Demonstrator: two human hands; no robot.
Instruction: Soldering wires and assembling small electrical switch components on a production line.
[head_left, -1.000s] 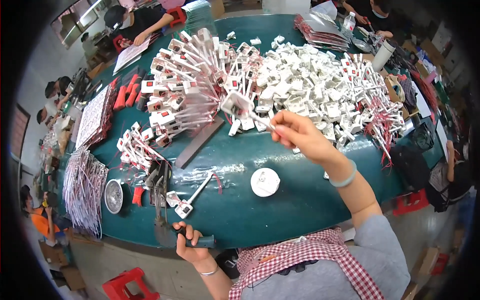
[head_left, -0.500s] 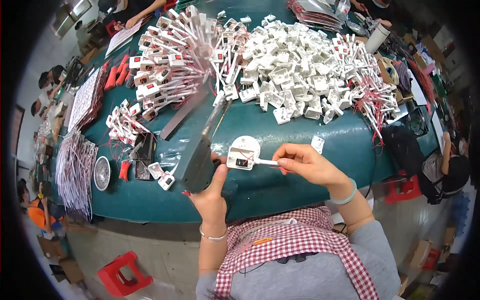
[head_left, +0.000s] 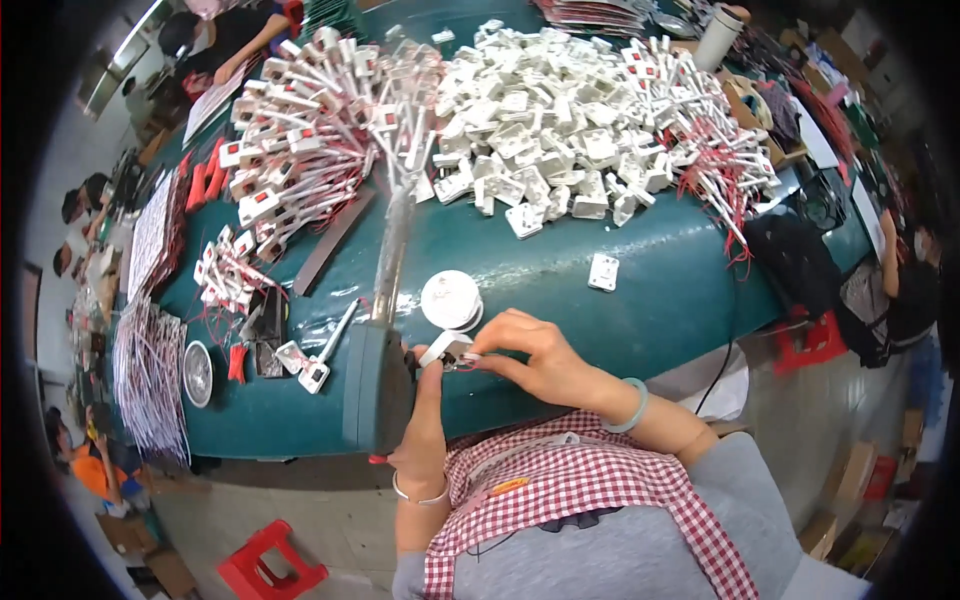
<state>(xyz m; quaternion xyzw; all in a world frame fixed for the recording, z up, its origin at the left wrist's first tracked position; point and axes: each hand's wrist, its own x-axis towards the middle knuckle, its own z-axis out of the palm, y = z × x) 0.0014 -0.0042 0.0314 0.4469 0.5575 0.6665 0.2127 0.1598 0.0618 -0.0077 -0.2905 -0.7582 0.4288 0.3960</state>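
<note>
My left hand (head_left: 422,408) is closed on a small white plastic housing (head_left: 440,347), tilted up with its open side toward my right hand. Thumb and forefinger of my right hand (head_left: 535,358) pinch at the housing's right end, where a thin red wire (head_left: 468,368) shows between them. A dark part sits inside the housing, half hidden by fingers. Just beyond stands a round white plastic piece (head_left: 450,298). Close to my left hand's outer side is a bulky grey box-shaped device (head_left: 378,388) with a long metal arm (head_left: 394,240), covering some of that hand's fingers.
A white housing with a stick (head_left: 318,362) lies left of the device, near a metal bowl (head_left: 198,374). White plastic housings (head_left: 560,120) are heaped at the back, between bundles of wired white sticks (head_left: 310,140). One flat white piece (head_left: 603,272) lies right. Red stools stand below the table.
The white housing has turned from lying face up to tilted on edge, lower and nearer me. My right hand has moved left, from the white stick to the housing. The whole view has shifted.
</note>
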